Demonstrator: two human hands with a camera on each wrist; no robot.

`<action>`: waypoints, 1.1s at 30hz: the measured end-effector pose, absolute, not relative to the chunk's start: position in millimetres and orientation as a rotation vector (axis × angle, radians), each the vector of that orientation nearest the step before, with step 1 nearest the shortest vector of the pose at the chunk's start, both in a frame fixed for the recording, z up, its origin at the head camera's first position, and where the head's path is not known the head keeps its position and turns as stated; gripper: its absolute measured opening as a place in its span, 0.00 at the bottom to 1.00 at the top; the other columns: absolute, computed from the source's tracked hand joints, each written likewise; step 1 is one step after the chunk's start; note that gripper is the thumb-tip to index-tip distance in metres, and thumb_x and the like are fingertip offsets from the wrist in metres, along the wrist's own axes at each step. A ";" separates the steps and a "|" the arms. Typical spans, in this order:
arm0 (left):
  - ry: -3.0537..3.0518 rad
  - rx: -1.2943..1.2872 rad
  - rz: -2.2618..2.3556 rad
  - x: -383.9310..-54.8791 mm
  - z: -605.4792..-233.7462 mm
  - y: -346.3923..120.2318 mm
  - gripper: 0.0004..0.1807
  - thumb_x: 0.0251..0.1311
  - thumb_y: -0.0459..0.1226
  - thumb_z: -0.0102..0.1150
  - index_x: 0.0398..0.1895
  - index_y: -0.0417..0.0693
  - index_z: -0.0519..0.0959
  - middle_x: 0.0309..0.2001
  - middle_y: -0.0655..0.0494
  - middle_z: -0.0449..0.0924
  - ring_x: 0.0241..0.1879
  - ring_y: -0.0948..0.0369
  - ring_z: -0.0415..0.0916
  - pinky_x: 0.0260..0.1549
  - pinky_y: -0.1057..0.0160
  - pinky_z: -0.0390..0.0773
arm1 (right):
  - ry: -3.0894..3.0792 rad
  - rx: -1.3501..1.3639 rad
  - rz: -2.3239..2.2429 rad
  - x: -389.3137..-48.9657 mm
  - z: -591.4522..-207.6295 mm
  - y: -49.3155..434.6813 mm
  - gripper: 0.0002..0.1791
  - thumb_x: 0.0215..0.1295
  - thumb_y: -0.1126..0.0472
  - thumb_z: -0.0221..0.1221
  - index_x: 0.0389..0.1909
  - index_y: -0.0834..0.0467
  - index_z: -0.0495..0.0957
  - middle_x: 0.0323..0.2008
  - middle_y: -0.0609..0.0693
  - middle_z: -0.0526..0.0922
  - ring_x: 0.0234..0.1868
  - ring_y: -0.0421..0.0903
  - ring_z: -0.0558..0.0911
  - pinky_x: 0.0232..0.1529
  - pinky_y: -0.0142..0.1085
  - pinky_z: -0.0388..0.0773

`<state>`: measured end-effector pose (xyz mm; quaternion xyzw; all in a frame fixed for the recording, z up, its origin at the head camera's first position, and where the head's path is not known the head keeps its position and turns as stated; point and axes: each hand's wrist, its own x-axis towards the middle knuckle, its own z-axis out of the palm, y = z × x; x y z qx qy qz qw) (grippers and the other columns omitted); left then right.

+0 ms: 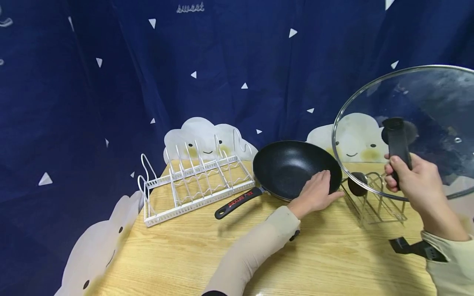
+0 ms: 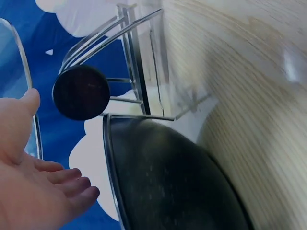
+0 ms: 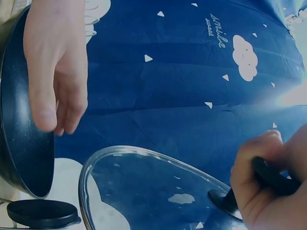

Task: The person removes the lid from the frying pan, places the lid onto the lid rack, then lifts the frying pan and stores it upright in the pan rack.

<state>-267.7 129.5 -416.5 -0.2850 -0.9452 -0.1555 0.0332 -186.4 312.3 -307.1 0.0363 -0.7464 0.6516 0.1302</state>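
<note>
My right hand point(image 1: 420, 176) grips the black handle point(image 1: 398, 137) of a large glass lid point(image 1: 440, 102). The lid is raised above the table, tilted up, with its metal rim running past the right edge of the head view. Over the right side of a black frying pan point(image 1: 292, 164) my left hand point(image 1: 314, 191) is stretched out, fingers extended and thumb apart. In the left wrist view the left hand point(image 2: 38, 177) grips nothing and appears above the pan's rim point(image 2: 112, 167). The pan sits on the table, its long handle point(image 1: 238, 203) pointing front left.
Left of the pan stands a white wire rack point(image 1: 200, 187) with upright dividers. A metal wire rack point(image 1: 381, 205) stands at the right, partly behind the lid, with a dark round piece point(image 2: 80, 92) at one end. The wooden table point(image 1: 177, 255) backs onto a blue curtain point(image 1: 229, 49).
</note>
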 end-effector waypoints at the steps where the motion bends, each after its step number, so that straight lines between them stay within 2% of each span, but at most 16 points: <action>1: -2.909 -0.884 -0.480 -268.5 -416.4 132.8 0.44 0.63 0.64 0.41 0.73 0.45 0.51 0.71 0.55 0.54 0.69 0.64 0.52 0.64 0.69 0.56 | -2.187 0.085 1.850 -186.9 -306.9 311.7 0.12 0.71 0.53 0.49 0.44 0.58 0.67 0.22 0.47 0.73 0.15 0.40 0.72 0.12 0.31 0.69; 11: -2.942 -0.865 -0.512 -275.9 -418.1 164.6 0.43 0.63 0.64 0.39 0.74 0.53 0.47 0.72 0.61 0.49 0.69 0.68 0.48 0.63 0.72 0.54 | -2.325 -0.110 1.469 -189.6 -307.3 309.2 0.10 0.72 0.50 0.45 0.42 0.51 0.68 0.20 0.44 0.75 0.14 0.38 0.73 0.13 0.30 0.73; 15: -2.954 -0.844 -0.505 -278.0 -421.2 173.1 0.40 0.63 0.63 0.39 0.74 0.54 0.50 0.72 0.63 0.49 0.68 0.69 0.50 0.62 0.72 0.57 | -2.319 -0.163 1.422 -189.4 -310.3 310.7 0.09 0.72 0.51 0.46 0.41 0.51 0.68 0.20 0.42 0.75 0.14 0.37 0.74 0.14 0.28 0.74; 19: -2.947 -0.848 -0.462 -279.6 -424.5 181.2 0.38 0.65 0.61 0.38 0.74 0.56 0.48 0.72 0.65 0.46 0.68 0.69 0.50 0.61 0.71 0.59 | -2.323 -0.237 1.358 -190.3 -312.0 311.1 0.10 0.72 0.52 0.45 0.39 0.54 0.68 0.18 0.40 0.75 0.13 0.37 0.75 0.14 0.28 0.74; 25: -2.961 -0.910 -0.330 -282.5 -423.9 191.8 0.38 0.66 0.61 0.34 0.75 0.61 0.41 0.74 0.66 0.36 0.70 0.70 0.40 0.62 0.72 0.56 | -2.379 -0.303 1.170 -191.3 -314.1 310.7 0.14 0.73 0.51 0.42 0.39 0.59 0.67 0.16 0.38 0.74 0.12 0.36 0.74 0.13 0.28 0.75; 28: -2.952 -0.959 -0.288 -283.2 -422.8 197.1 0.37 0.66 0.61 0.32 0.75 0.64 0.39 0.74 0.68 0.36 0.70 0.72 0.39 0.62 0.72 0.57 | -2.393 -0.316 1.146 -190.2 -315.6 312.9 0.15 0.73 0.51 0.41 0.38 0.60 0.67 0.15 0.38 0.73 0.12 0.35 0.75 0.13 0.28 0.75; 33: -2.957 -0.981 -0.283 -283.2 -423.9 201.1 0.37 0.66 0.60 0.32 0.75 0.66 0.37 0.73 0.69 0.38 0.70 0.71 0.42 0.62 0.71 0.58 | -2.452 -0.326 1.062 -188.1 -319.7 315.4 0.18 0.73 0.50 0.40 0.39 0.63 0.68 0.15 0.40 0.74 0.12 0.35 0.74 0.12 0.28 0.73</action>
